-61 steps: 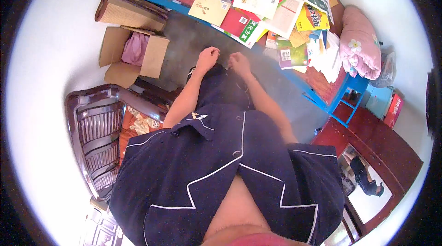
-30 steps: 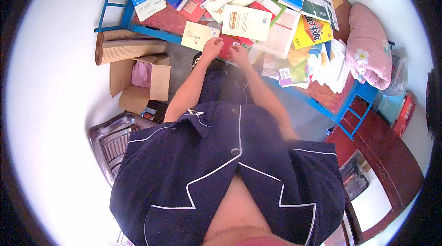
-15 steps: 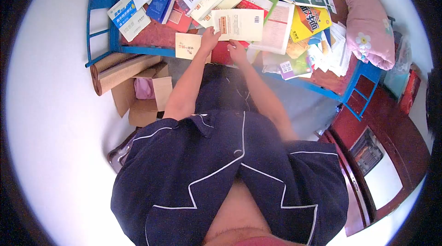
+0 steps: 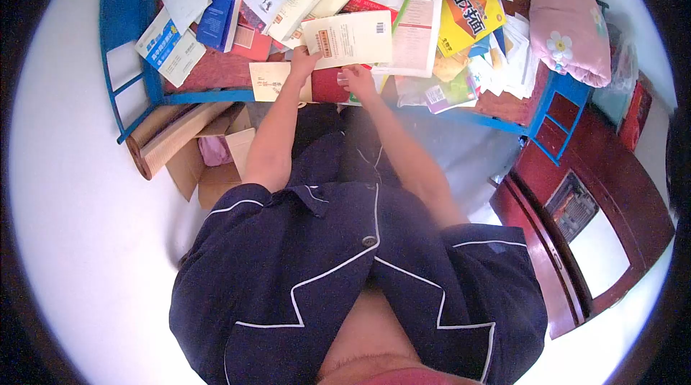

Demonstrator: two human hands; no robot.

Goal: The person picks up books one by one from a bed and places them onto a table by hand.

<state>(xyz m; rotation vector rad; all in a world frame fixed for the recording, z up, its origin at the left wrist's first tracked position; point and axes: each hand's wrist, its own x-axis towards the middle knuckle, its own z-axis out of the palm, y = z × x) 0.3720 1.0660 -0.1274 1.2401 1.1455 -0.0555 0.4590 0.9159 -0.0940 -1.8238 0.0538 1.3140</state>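
A cream-covered book (image 4: 353, 41) with an orange printed block and a barcode is tilted over the pile. My left hand (image 4: 303, 65) is closed on its lower left corner. Just below the book's lower edge is my right hand (image 4: 358, 82), its fingers loosely bent and apart, with nothing visible in them. Under the hands lies a dark red cover (image 4: 325, 87), next to a cream book (image 4: 270, 82) with vertical characters at the bed's front edge.
Books and papers cover the blue-framed bed (image 4: 209, 97), among them a yellow book (image 4: 468, 23) and a blue book (image 4: 216, 21). A rolled pink quilt (image 4: 565, 18) sits at the right. Below left are a rolled mat (image 4: 176, 139) and a cardboard box (image 4: 216, 180).
The view has shifted, so the bed and books appear further left and higher. My left hand still holds the cream book; my right hand's fingers have loosened below its edge.
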